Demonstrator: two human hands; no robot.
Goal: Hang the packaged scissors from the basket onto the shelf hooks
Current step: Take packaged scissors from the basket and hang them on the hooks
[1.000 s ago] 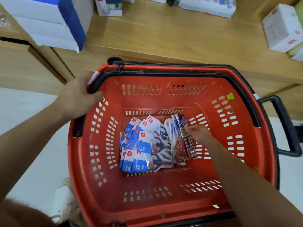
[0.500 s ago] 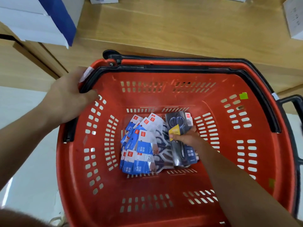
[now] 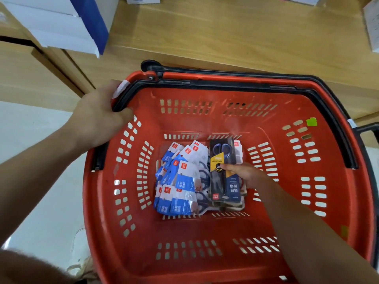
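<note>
A red plastic basket (image 3: 205, 232) with a black rim stands on the floor below me. On its bottom lie several blue-and-white scissors packs (image 3: 180, 181) in a loose pile. To their right is a stack of dark scissors packs (image 3: 223, 177) with a yellow label. My right hand (image 3: 246, 173) reaches into the basket and grips this dark stack from the right side, thumb on top. My left hand (image 3: 98, 117) holds the basket's far-left corner, fingers curled over the black rim. No shelf hooks are in view.
A low wooden shelf (image 3: 235, 35) runs along behind the basket. White and blue boxes (image 3: 61, 25) sit at the upper left, and a white box (image 3: 372, 27) at the upper right. A black handle (image 3: 369, 130) sticks out on the basket's right. Pale floor (image 3: 30, 140) lies to the left.
My right hand turned the dark packs from standing on edge to face up and now grips them. The view moved closer to the basket. My left hand stayed on the rim.
</note>
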